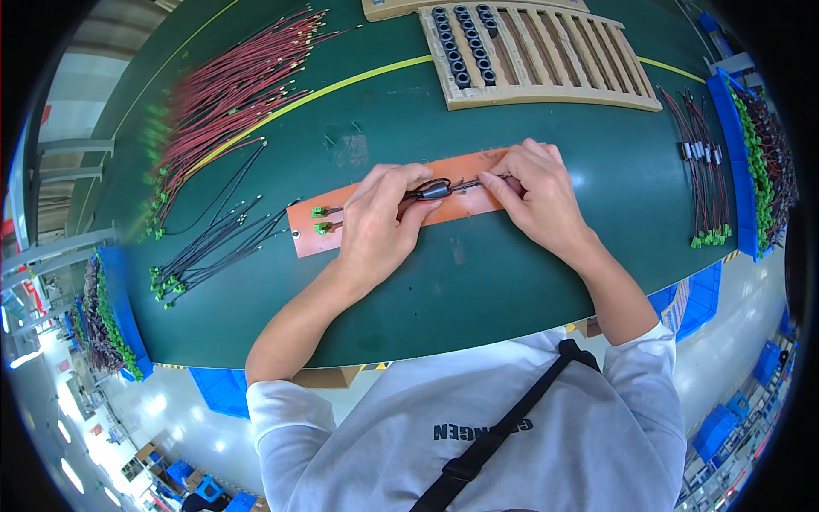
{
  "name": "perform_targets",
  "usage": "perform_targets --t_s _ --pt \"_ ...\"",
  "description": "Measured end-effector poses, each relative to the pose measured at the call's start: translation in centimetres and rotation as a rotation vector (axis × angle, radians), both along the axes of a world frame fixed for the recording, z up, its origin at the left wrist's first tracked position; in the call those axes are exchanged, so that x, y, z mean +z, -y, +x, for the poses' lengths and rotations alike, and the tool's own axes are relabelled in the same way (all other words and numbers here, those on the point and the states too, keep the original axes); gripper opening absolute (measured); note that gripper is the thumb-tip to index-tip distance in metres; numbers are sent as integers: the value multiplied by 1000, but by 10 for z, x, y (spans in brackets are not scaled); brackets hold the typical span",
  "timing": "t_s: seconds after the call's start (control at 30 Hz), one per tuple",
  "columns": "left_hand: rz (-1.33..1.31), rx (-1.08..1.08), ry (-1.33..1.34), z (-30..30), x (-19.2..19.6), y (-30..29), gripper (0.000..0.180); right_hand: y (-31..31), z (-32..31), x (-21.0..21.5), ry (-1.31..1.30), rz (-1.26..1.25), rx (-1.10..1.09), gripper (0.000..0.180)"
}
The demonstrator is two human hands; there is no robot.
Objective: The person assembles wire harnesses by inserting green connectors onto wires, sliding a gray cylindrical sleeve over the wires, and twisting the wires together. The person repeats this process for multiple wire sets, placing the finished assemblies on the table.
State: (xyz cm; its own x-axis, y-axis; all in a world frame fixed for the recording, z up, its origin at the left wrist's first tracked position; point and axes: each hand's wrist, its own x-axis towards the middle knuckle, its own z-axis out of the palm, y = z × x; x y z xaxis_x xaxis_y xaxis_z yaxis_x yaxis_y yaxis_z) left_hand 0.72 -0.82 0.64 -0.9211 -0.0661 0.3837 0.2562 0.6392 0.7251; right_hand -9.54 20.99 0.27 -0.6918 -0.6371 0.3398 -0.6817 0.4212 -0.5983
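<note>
An orange fixture board [320, 246] with small pins lies across the green table in front of me. Over its middle, my left hand [375, 218] pinches a black ring core [437, 189] with dark wires looped through it. Green connectors [322, 228] at the wires' left end lie on the board, beyond my left hand. My right hand [537, 192] has thumb and forefinger closed on the wires [469, 184] to the right of the core. Its fingers partly hide the wire ends.
Red and black wires [247, 77] spread at the far left, with black wires [213, 247] nearer. A cardboard tray [554, 104] at the back holds several black rings. Bundled cables [704, 171] lie at right. Blue bins [740, 171] of cables flank the table.
</note>
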Motion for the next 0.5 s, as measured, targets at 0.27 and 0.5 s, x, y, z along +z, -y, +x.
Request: perform_targets --t_s 0.27,0.5 --pt "-19 -88 -68 -10 -7 -9 33 -11 -8 0 -17 10 12 18" --pt "179 -10 133 -7 -3 -14 39 -21 -12 -6 68 -56 -72 25"
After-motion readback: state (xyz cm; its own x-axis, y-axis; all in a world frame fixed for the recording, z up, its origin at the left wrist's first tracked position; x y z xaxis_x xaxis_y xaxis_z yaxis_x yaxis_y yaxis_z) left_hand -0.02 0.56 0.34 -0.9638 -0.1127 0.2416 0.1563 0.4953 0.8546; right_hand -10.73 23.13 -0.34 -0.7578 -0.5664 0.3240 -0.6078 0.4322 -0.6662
